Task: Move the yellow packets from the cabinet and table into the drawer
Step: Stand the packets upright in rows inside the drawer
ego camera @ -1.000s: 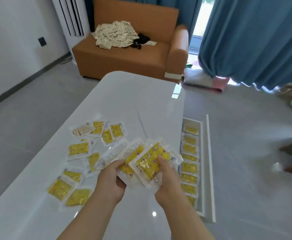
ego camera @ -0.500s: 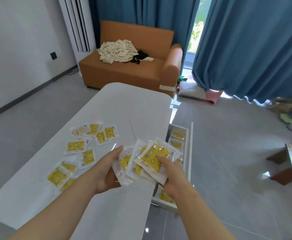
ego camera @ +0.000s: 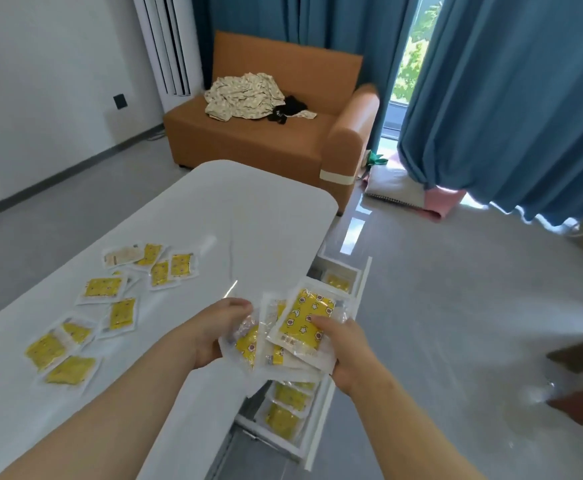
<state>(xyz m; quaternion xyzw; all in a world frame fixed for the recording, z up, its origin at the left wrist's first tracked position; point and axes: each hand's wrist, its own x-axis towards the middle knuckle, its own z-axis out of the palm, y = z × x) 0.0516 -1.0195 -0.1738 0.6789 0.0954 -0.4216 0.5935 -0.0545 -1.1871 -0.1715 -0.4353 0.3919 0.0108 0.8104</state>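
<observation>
Both hands hold a fanned bunch of yellow packets [ego camera: 302, 320] over the table's right edge, above the open drawer. My left hand [ego camera: 219, 329] grips the bunch from the left side. My right hand [ego camera: 343, 344] grips it from the right, thumb on the top packet. The white drawer [ego camera: 321, 420] sticks out from the table's right side, with several yellow packets [ego camera: 283, 415] lying in a row inside it. More loose yellow packets [ego camera: 104, 287] lie scattered on the left part of the white table [ego camera: 248, 216].
An orange sofa [ego camera: 265, 140] with crumpled cloth stands beyond the table's far end. Blue curtains [ego camera: 508, 98] hang at the right, and a white radiator stands against the wall. A brown box [ego camera: 581, 379] sits on the grey floor to the right.
The bunch of packets in both hands has shifted right, from over the tabletop to the table's edge above the drawer. The view has tilted up and back.
</observation>
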